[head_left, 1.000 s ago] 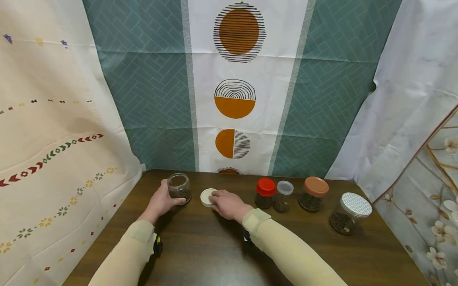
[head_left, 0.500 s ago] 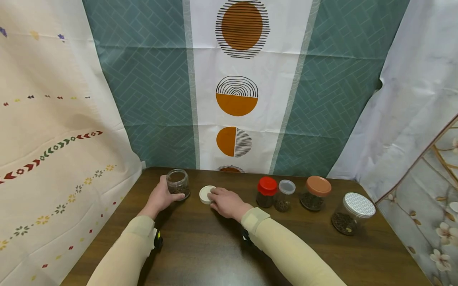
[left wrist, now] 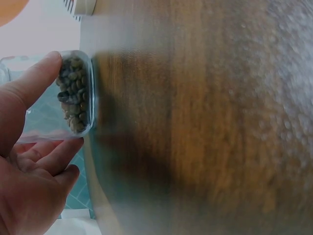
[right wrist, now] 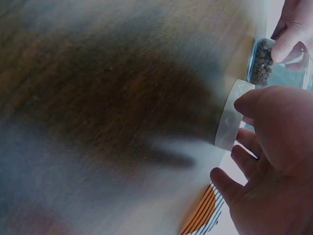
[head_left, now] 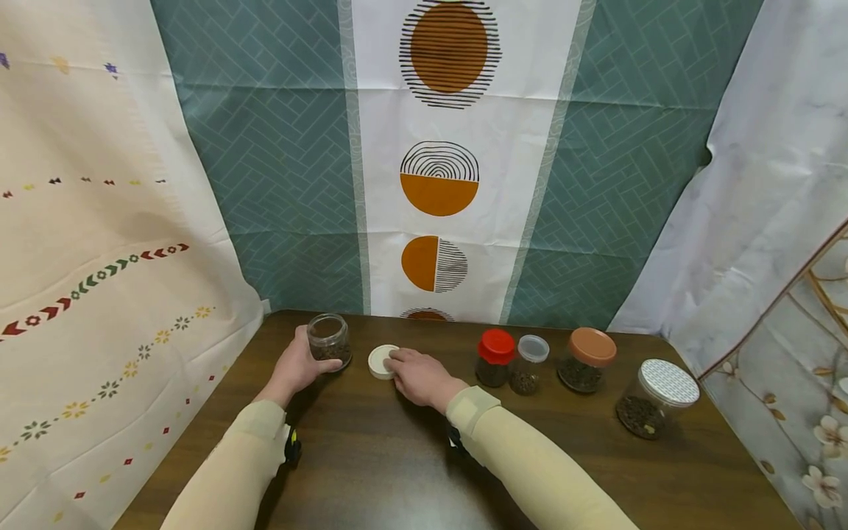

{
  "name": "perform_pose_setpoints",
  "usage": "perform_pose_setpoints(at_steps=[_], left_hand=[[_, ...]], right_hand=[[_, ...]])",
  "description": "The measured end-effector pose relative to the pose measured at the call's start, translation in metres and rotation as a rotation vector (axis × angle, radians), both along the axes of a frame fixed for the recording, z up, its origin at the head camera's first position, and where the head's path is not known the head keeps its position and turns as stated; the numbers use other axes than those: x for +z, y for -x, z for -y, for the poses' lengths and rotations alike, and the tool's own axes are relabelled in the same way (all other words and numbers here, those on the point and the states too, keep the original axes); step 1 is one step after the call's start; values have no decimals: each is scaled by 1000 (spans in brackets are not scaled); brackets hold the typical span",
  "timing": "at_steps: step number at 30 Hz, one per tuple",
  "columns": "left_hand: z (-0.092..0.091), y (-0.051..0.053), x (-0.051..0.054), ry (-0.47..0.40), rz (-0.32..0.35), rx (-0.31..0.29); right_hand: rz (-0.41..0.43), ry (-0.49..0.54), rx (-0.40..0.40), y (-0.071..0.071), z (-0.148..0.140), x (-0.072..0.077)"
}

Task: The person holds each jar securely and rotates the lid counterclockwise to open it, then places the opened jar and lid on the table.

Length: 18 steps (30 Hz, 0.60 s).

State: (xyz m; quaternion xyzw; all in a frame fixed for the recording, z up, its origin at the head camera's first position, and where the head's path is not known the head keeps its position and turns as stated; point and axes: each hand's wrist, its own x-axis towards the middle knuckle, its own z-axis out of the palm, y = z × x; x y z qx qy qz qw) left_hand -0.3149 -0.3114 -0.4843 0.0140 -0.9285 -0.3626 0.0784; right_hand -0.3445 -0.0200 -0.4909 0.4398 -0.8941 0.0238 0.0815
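Observation:
On the left of the table, my left hand [head_left: 298,366] grips a clear open-topped jar [head_left: 329,340], its thumb across the near side and its fingers round the far side. Small dark brown, bean-like pieces [left wrist: 73,95] lie in the bottom of the jar. Just right of it, a round white lid [head_left: 381,362] lies flat on the table. My right hand [head_left: 424,379] holds the lid by its right part. In the right wrist view, the thumb [right wrist: 247,104] is on the lid's edge and the other fingers are partly hidden behind it.
To the right stand several lidded jars with dark contents: a red-lidded jar [head_left: 495,357], a small clear-lidded jar [head_left: 528,364], an orange-lidded jar [head_left: 587,359] and a larger white-lidded jar [head_left: 656,399]. A patterned curtain [head_left: 298,184] hangs behind the wooden table [head_left: 371,456].
The head view has tipped and turned slightly. Both hands, the jar and the lid keep nearly the same places.

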Motion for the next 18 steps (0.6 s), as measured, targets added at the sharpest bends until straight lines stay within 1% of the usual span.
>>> perform_pose_setpoints(at_steps=[6,9,13,18], left_hand=[[0,-1,-1,-11,3,9],[1,0,-3,-10,5,8],[1,-1,-3,-12,11,7],[-1,-2,0,-19,7,6]], right_hand=[[58,-21,-30,-3,2,4],[61,-34,-41,-2,3,3],[63,-37,-36,-1,2,1],[63,-15,-28,-2,1,3]])
